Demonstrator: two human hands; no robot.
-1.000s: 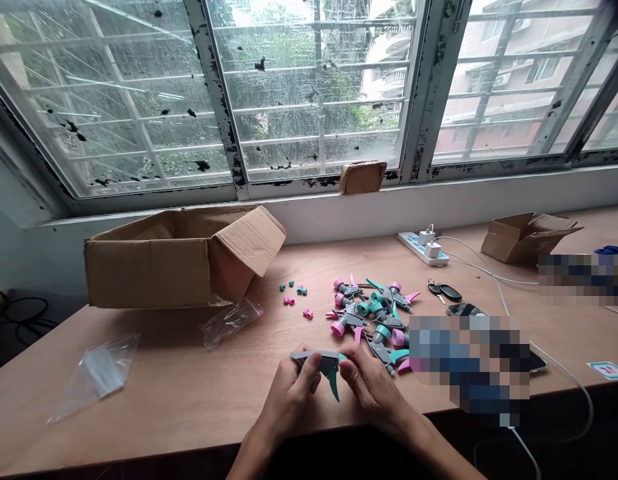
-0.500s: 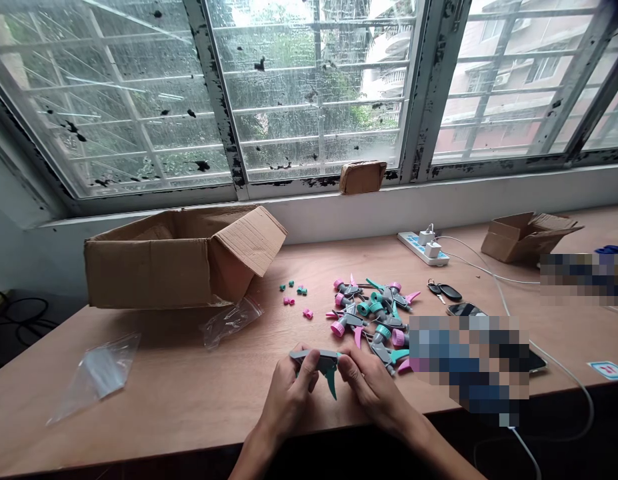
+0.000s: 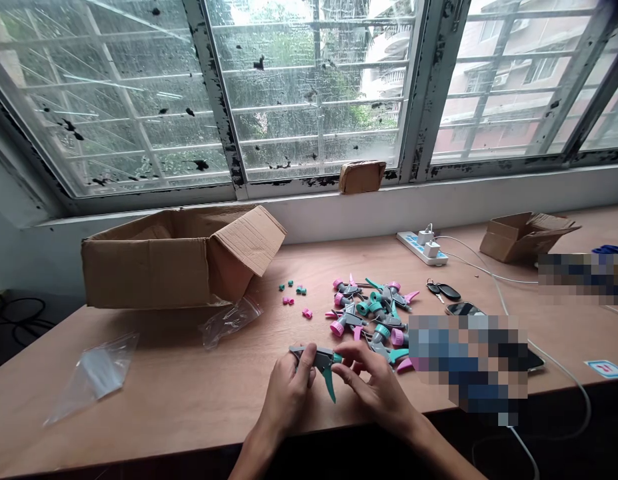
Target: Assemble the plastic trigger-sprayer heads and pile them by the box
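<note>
My left hand [image 3: 289, 390] is closed round the grey body of a trigger spray head [image 3: 316, 357], held level above the table near its front edge. Its green trigger [image 3: 329, 385] points down between my hands. At the right end sits a small green nozzle [image 3: 337, 359], with the thumb and forefinger of my right hand [image 3: 373, 383] on either side of it. The other right fingers are curled and partly hidden. Just beyond my right hand lies a pile of similar spray heads [image 3: 381, 330] in grey with pink or green parts. Several small nozzles, such as a pink one [image 3: 307, 313], lie left of the pile.
A large open cardboard box [image 3: 146, 273] stands back left, near clear plastic bags [image 3: 231, 323]. At the right are a power strip [image 3: 423, 249], keys [image 3: 443, 291], a phone [image 3: 465, 309], white cables and a smaller box [image 3: 526, 238]. A blurred patch covers part of the table.
The fingers of my right hand have loosened and spread a little, so the green nozzle now shows between them. My left hand keeps the spray head in nearly the same place.
</note>
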